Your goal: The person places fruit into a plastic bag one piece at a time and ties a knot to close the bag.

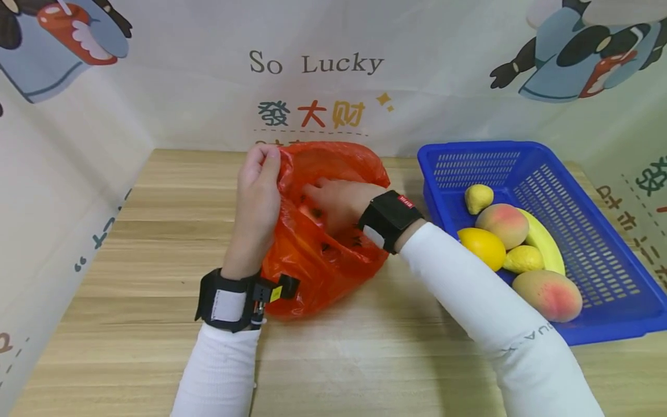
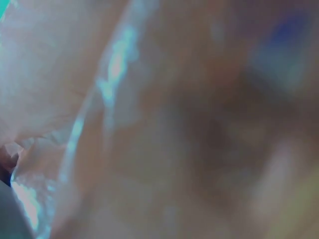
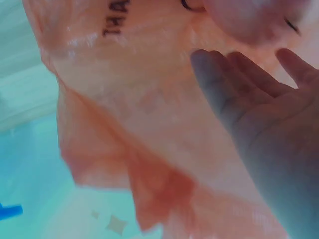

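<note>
A red plastic bag (image 1: 318,278) stands on the wooden table with its mouth spread. My left hand (image 1: 259,208) grips the left side of its rim, thumb on top. Into the mouth reaches my right hand (image 1: 341,202), partly hidden by the bag's folds. In the right wrist view the right hand (image 3: 279,119) has its fingers extended and slightly bent, nothing gripped in them. Just beyond the fingertips is a rounded pinkish thing (image 3: 254,20), its kind unclear. The left wrist view is filled by blurred bag film (image 2: 55,79).
On the right sits a blue plastic basket (image 1: 615,243). It holds a banana (image 1: 544,240), two peaches (image 1: 547,295), an orange-yellow fruit (image 1: 482,248) and two small lemons (image 1: 523,259). Behind the wooden table (image 1: 172,231) hangs a printed cloth (image 1: 208,75).
</note>
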`<state>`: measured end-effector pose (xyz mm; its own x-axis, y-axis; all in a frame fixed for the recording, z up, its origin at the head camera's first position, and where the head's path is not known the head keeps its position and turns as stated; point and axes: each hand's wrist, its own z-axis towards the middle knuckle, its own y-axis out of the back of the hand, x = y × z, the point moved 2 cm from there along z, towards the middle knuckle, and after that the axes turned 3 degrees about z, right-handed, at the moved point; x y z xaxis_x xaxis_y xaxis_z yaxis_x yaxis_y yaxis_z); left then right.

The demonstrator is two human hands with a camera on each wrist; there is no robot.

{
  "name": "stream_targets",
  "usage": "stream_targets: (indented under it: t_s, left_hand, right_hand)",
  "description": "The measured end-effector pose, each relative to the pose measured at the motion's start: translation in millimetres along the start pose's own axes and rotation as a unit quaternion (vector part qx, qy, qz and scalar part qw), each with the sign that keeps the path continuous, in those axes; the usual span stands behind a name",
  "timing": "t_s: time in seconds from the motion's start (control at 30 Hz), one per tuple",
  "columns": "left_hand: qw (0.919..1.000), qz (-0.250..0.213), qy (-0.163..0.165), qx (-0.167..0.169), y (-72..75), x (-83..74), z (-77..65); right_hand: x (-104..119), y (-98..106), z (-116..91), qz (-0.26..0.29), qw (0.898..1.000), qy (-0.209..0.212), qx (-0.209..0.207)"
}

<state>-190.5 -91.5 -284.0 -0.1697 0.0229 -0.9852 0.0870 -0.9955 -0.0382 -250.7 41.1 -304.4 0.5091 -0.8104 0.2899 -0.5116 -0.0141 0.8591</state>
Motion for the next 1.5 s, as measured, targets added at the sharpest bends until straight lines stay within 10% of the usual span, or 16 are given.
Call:
stream_targets:
  t_s: [0.47, 0.77, 0.97, 1.5]
  left_hand:
    - [0.9998, -0.014, -0.015, 0.003, 1.2, -3.7, 2.2]
    - [0.9998, -0.012, -0.017, 0.004, 1.7, -3.6, 2.9]
    - [0.9997, -0.012, -0.019, 0.006, 2.3, -3.4, 3.5]
    - [1.0000, 0.003, -0.002, 0.007, 3.9, -1.5, -0.1]
  right_hand:
    - [-38.1, 67.2, -70.7, 0.138, 0.985, 0.083, -0.060]
    - [-87.7, 92.6, -116.1, 0.131, 0.986, 0.012, -0.102]
    - [-122.7, 86.7, -129.4, 0.049, 0.997, -0.042, -0.042]
    - [-165.7, 19.4, -151.0, 0.074, 0.989, -0.086, 0.096]
